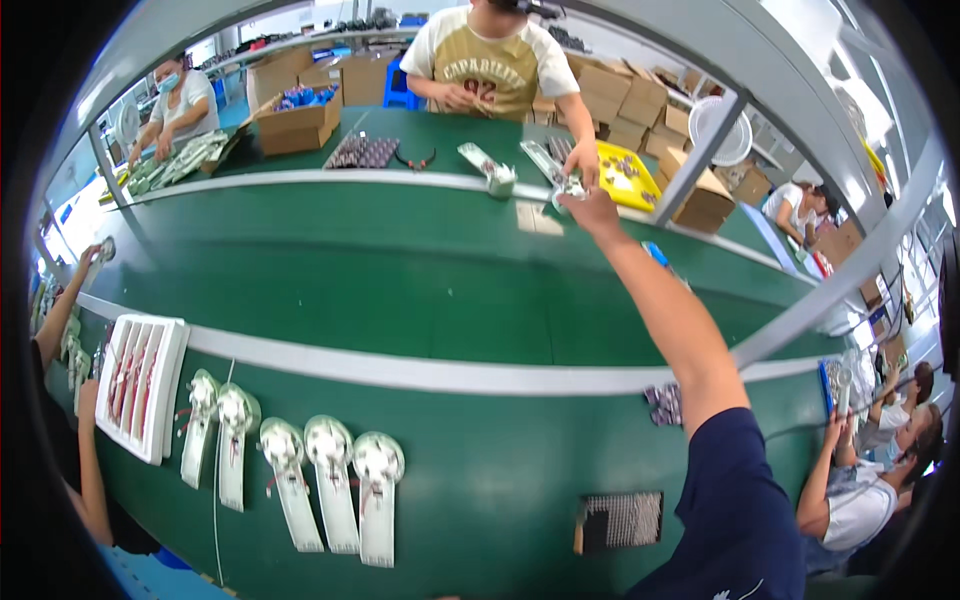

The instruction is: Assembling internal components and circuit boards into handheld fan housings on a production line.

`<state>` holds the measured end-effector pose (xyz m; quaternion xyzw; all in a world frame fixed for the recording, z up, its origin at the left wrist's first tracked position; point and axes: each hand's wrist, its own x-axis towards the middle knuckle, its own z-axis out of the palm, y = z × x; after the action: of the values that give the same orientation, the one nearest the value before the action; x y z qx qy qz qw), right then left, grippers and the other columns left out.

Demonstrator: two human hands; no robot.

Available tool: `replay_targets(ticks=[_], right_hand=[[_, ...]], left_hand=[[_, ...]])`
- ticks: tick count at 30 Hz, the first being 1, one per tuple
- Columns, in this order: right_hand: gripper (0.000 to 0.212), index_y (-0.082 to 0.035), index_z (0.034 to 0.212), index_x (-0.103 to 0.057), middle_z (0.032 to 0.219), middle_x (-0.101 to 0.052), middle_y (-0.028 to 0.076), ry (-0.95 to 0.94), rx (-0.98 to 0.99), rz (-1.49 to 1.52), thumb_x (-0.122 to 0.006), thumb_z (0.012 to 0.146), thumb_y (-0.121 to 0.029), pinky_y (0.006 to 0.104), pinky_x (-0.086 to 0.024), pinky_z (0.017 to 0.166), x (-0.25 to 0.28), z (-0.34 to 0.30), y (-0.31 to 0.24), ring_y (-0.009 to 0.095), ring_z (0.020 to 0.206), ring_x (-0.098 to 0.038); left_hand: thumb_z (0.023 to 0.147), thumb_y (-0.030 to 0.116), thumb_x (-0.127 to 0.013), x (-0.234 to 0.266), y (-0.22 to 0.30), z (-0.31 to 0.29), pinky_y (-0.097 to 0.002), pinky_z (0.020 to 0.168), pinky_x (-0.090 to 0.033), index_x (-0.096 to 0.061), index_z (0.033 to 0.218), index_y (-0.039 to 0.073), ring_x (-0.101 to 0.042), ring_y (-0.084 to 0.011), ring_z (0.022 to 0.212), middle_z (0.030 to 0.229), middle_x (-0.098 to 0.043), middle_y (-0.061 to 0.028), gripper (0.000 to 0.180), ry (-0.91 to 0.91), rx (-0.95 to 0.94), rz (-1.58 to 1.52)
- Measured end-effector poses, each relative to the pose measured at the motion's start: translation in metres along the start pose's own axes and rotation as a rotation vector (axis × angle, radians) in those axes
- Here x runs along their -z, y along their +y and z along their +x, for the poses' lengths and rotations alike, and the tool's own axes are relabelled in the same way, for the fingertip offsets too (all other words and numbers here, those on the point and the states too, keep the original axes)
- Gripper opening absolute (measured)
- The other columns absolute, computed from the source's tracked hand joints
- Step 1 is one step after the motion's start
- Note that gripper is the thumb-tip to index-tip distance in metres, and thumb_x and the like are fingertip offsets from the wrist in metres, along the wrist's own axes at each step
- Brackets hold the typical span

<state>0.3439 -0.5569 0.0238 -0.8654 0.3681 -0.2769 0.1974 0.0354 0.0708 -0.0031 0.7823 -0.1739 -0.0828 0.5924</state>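
My right hand [596,210] reaches far across the green belt, its fingers closed on the round end of a pale green, fan-shaped part [566,187]. Another person's hand [582,160] is at the same part from the far side. My left hand is out of view. On the near bench, left of my arm, lie several similar pale green parts [378,460], each with a round head and a long flat handle. Small wires show on them.
A white tray [150,400] with red wires stands at the left. A dark block of small pins [622,521] lies near my sleeve. Metal rails [430,376] edge the belt. Across it are a yellow tray [625,178], another pale part [490,172] and a cardboard box [298,125]. Co-workers sit around.
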Motion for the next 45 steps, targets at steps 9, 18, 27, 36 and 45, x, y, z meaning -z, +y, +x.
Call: replay_targets(ticks=[9,18,27,36,45], right_hand=[[0.070,0.004,0.098,-0.077,0.084,-0.077,0.017,0.042,-0.229,0.010,-0.081,0.071,-0.060,0.0375,-0.060,0.074,-0.083,0.081,0.003,0.025,0.069,-0.075],[0.081,0.010,0.102,-0.074,0.100,-0.076,0.027,0.172,-0.034,-0.214,-0.081,0.073,-0.066,0.0463,-0.058,0.087,-0.122,0.098,0.036,0.039,0.095,-0.076],[0.077,0.007,0.127,-0.064,0.117,-0.071,0.020,0.288,0.039,-0.280,-0.080,0.081,-0.052,0.0389,-0.060,0.082,-0.052,0.134,0.095,0.026,0.099,-0.074],[0.066,-0.009,0.147,-0.048,0.140,-0.054,0.011,-0.853,0.674,0.468,-0.077,0.087,-0.014,0.0324,-0.054,0.085,0.067,-0.327,-0.137,0.019,0.106,-0.064],[0.085,-0.005,0.157,-0.031,0.141,-0.049,0.017,-0.540,0.422,0.558,-0.077,0.087,-0.020,0.0420,-0.057,0.083,0.024,-0.408,-0.144,0.028,0.119,-0.058]], left_hand=[[0.094,-0.002,-0.070,-0.010,-0.016,-0.019,-0.0318,0.066,-0.057,-0.073,0.104,0.002,-0.073,-0.0249,0.072,0.084,-0.074,-0.0126,0.011,0.025,0.130,0.054],[0.092,-0.002,-0.070,-0.018,-0.042,-0.023,-0.0346,0.063,-0.056,-0.072,0.102,0.001,-0.072,-0.0256,0.069,0.081,-0.071,-0.0147,0.010,-0.010,0.071,0.062],[0.091,0.000,-0.065,-0.004,-0.005,0.010,-0.0315,0.065,-0.058,-0.072,0.102,-0.002,-0.073,-0.0231,0.070,0.085,-0.075,-0.0110,0.014,-0.078,-0.065,-0.037],[0.094,-0.001,-0.066,-0.012,-0.009,-0.006,-0.0290,0.070,-0.058,-0.071,0.105,-0.005,-0.074,-0.0173,0.076,0.087,-0.075,-0.0135,0.013,0.052,0.041,-0.199],[0.088,0.012,-0.074,0.113,-0.025,0.134,-0.0523,0.112,-0.037,-0.065,0.114,0.005,-0.047,-0.0431,0.134,0.140,-0.052,-0.0246,0.028,0.612,-0.362,0.678]])
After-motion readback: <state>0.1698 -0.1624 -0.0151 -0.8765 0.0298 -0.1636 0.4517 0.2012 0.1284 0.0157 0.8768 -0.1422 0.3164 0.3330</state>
